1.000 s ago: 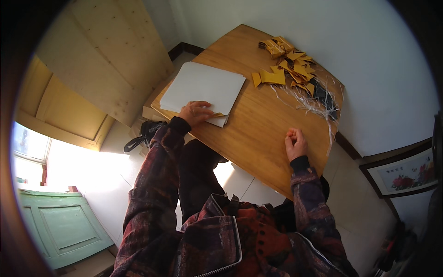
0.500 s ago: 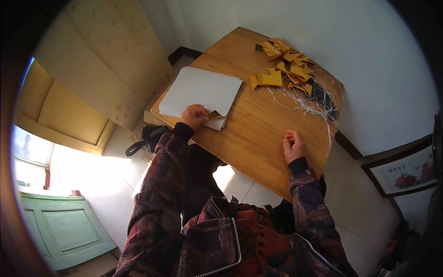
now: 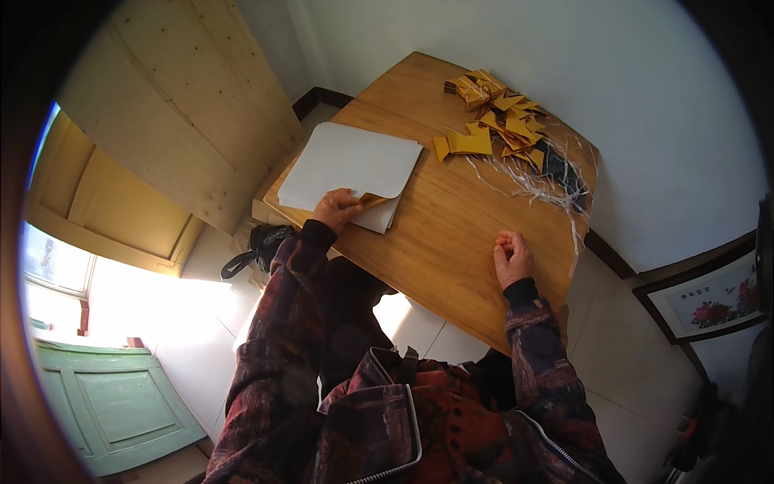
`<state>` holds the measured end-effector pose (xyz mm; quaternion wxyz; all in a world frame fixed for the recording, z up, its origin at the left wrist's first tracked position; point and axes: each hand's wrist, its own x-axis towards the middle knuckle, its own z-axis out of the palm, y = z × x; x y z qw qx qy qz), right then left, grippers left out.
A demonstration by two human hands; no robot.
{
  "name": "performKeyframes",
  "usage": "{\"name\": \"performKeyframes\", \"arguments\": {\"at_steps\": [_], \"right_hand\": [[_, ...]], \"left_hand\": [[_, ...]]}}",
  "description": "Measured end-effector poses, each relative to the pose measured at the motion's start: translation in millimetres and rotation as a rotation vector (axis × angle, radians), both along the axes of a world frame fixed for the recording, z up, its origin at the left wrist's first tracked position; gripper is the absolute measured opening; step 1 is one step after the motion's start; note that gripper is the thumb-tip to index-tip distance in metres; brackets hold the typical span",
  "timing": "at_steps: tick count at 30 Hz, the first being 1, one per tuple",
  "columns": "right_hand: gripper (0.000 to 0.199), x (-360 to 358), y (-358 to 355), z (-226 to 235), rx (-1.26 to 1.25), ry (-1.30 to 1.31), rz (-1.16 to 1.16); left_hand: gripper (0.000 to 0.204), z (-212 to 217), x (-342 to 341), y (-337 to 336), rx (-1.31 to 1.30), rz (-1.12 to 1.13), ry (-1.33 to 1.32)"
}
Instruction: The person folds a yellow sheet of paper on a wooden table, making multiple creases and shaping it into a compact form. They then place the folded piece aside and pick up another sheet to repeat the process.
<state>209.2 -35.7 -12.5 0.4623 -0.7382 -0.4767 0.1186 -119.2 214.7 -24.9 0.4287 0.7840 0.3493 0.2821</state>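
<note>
A stack of white sheets (image 3: 355, 161) with rounded corners lies at the left of the wooden table (image 3: 435, 234). At its near edge my left hand (image 3: 337, 210) pinches the top sheet and bends its corner up, so that a gold-brown underside shows. My right hand (image 3: 513, 256) rests near the table's right front edge, its fingers curled inward; I make out nothing in them. Beyond it, at the far right, lies a pile of folded gold paper pieces (image 3: 508, 125), some tied in a bundle.
White stringy strands (image 3: 536, 189) spread beside the gold pieces, over a dark item. A black bag (image 3: 266, 242) hangs by the table's left edge. Wooden panels (image 3: 177, 105) stand at the left, a green cabinet (image 3: 121, 403) lower left, a framed picture (image 3: 709, 298) at the right.
My left hand has lifted the sheet's near corner further, and more of the gold-brown underside shows. My right hand has hardly moved.
</note>
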Motion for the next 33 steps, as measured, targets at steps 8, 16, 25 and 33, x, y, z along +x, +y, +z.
{"name": "performKeyframes", "arguments": {"at_steps": [8,16,25,33], "right_hand": [[0.022,-1,0,0,0.006,-0.008,-0.008],[0.024,0,0,0,0.001,-0.033,-0.003],[0.023,-1,-1,0,0.007,-0.029,0.000],[0.024,-1,0,-3,0.043,-0.063,0.001]], "left_hand": [[0.017,-4,4,-5,-0.005,0.109,-0.087],[0.019,0,12,-11,-0.096,0.232,-0.115],[0.019,-4,13,-10,-0.019,0.262,-0.195],[0.018,16,11,-13,-0.223,0.358,-0.179]]}}
